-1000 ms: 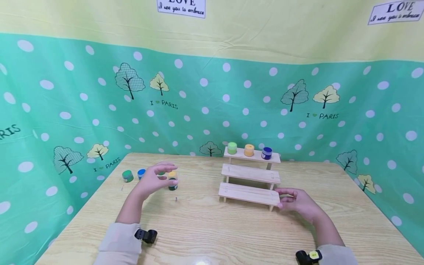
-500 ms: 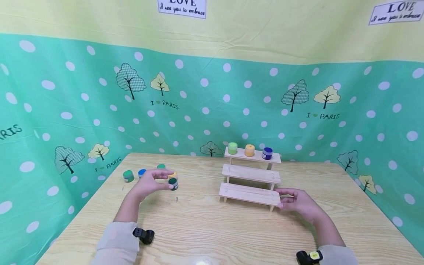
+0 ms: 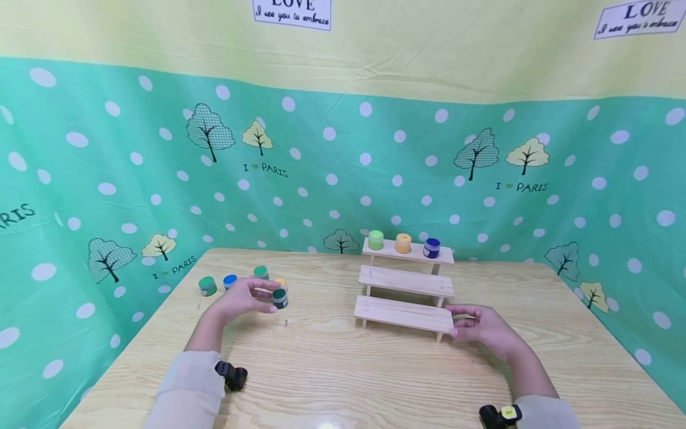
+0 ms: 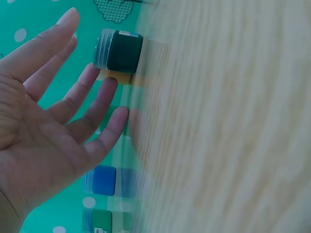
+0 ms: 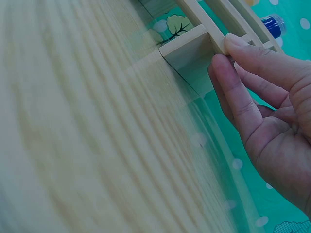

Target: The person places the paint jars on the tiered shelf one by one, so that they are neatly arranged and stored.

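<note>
My left hand [image 3: 240, 297] reaches toward a dark green paint jar [image 3: 280, 300] on the table, thumb and fingertips right beside it. In the left wrist view its fingers are spread, with the dark green jar [image 4: 125, 52] just beyond them. An orange-yellow jar [image 3: 281, 282] stands behind that one, partly hidden. At the right, my right hand [image 3: 482, 328] pinches the right end of the bottom step of a three-step wooden stand [image 3: 403, 314]. The right wrist view has the thumb [image 5: 238, 41] on one side of the board's corner and fingers on the other.
A light green jar [image 3: 376, 239], an orange jar [image 3: 403, 243] and a dark blue jar [image 3: 431, 248] stand on the top step. At left are green [image 3: 207, 286], blue [image 3: 230, 280] and another green jar [image 3: 261, 272]. A patterned cloth [image 3: 343, 173] hangs behind the table.
My left hand has come down toward the dark green jar, thumb and fingers now lower beside it. My right hand has stayed on the stand.
</note>
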`<state>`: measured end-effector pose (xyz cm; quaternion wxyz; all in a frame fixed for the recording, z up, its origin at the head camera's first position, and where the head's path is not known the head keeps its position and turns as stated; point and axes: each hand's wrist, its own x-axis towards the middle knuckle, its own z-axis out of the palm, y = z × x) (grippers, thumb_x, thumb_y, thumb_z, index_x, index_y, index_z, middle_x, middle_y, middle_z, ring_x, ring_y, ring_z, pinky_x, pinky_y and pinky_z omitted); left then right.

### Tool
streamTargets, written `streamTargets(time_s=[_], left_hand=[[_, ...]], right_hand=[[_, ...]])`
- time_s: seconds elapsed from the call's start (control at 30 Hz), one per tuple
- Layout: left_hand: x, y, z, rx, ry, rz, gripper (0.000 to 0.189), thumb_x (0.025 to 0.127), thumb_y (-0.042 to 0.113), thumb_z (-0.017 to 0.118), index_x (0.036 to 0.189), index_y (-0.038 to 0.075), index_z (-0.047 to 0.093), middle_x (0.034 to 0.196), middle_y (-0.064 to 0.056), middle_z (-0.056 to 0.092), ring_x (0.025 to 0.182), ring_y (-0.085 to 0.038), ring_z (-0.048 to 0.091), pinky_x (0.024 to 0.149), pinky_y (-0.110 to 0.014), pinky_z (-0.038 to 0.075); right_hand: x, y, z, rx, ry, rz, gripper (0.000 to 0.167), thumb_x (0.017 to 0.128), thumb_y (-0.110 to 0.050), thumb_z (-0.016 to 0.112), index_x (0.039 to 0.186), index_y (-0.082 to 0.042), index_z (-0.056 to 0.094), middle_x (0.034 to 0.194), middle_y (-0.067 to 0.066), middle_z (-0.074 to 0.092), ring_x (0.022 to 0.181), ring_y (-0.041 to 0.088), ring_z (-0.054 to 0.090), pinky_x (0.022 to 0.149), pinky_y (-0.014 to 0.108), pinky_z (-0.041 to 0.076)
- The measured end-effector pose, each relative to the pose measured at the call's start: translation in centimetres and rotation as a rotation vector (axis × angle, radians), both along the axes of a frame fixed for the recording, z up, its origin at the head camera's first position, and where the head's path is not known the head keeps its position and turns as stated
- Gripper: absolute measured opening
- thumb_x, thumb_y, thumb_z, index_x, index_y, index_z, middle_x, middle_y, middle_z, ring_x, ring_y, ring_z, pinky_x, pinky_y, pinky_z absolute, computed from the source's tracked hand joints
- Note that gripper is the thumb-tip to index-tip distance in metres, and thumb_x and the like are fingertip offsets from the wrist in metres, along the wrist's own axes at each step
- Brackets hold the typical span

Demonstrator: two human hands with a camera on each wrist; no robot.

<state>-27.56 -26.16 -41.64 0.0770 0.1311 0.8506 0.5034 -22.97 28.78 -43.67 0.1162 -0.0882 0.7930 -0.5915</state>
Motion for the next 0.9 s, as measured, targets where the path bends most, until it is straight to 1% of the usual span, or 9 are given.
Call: streamTargets(time_s=[0.1,0.13,0.3,0.4,0.5,0.7,0.73,0.9], left_hand=[[-0.2,0.0,-0.1,-0.013,0.009,-0.028,0.058,0.077,0.009,0.083,0.129,-0.002,0.06,0.132,-0.022,0.056,0.113,-0.04,0.059,0.087,-0.041,0.055],[-0.2,0.0,-0.1,-0.022,0.011,-0.029,0.058,0.077,0.009,0.083,0.129,-0.001,0.06,0.132,-0.022,0.056,0.112,-0.039,0.06,0.088,-0.042,0.055],[-0.6,0.0,-0.4,-0.103,0.042,-0.048,0.059,0.077,0.011,0.083,0.131,0.001,0.06,0.131,-0.02,0.058,0.108,-0.035,0.062,0.088,-0.043,0.054],[-1.0,0.2,-0.5,-0.109,0.044,-0.058,0.06,0.076,0.011,0.084,0.13,0.002,0.061,0.129,-0.019,0.059,0.106,-0.032,0.064,0.087,-0.04,0.055],[-1.2,0.4,-0.5,-0.102,0.041,-0.077,0.059,0.075,0.007,0.084,0.129,0.0,0.061,0.126,-0.019,0.061,0.104,-0.031,0.065,0.088,-0.04,0.055],[-1.3,1.0,-0.3,-0.126,0.042,-0.072,0.053,0.073,0.004,0.084,0.123,-0.002,0.065,0.123,-0.017,0.064,0.1,-0.028,0.064,0.085,-0.037,0.055],[-1.3,1.1,-0.3,-0.13,0.036,-0.063,0.052,0.072,0.005,0.085,0.121,-0.001,0.067,0.122,-0.016,0.065,0.1,-0.027,0.064,0.085,-0.036,0.055],[-1.4,1.4,-0.4,-0.14,0.015,-0.06,0.045,0.071,0.005,0.086,0.113,0.0,0.071,0.111,-0.011,0.068,0.097,-0.025,0.063,0.085,-0.037,0.055]], right_hand=[[0.0,0.0,0.0,-0.004,0.002,0.005,0.072,0.08,-0.009,0.081,0.138,0.012,0.044,0.114,0.02,0.064,0.095,0.022,0.065,0.082,0.031,0.057],[0.0,0.0,0.1,-0.01,0.002,0.008,0.072,0.08,-0.009,0.08,0.138,0.012,0.043,0.114,0.02,0.064,0.095,0.022,0.065,0.082,0.031,0.057],[0.1,-0.1,0.2,-0.039,0.003,0.028,0.071,0.081,-0.004,0.077,0.138,0.015,0.04,0.115,0.021,0.063,0.094,0.02,0.065,0.083,0.031,0.056],[0.1,-0.1,0.2,-0.03,-0.001,0.016,0.071,0.08,-0.005,0.078,0.138,0.014,0.041,0.115,0.02,0.063,0.095,0.02,0.065,0.083,0.031,0.056],[0.1,-0.1,0.1,-0.012,-0.003,0.004,0.073,0.079,-0.008,0.08,0.138,0.013,0.043,0.116,0.021,0.063,0.095,0.022,0.065,0.083,0.032,0.057],[0.0,0.1,0.0,-0.007,-0.009,-0.001,0.073,0.079,-0.009,0.081,0.138,0.012,0.043,0.116,0.021,0.063,0.096,0.023,0.065,0.083,0.033,0.057],[-0.1,0.1,0.0,-0.007,-0.009,-0.001,0.073,0.079,-0.009,0.081,0.138,0.012,0.043,0.116,0.021,0.063,0.096,0.023,0.065,0.082,0.033,0.057],[-0.1,0.0,0.0,-0.008,-0.004,0.003,0.072,0.079,-0.009,0.08,0.138,0.012,0.044,0.116,0.02,0.063,0.095,0.021,0.064,0.082,0.031,0.057]])
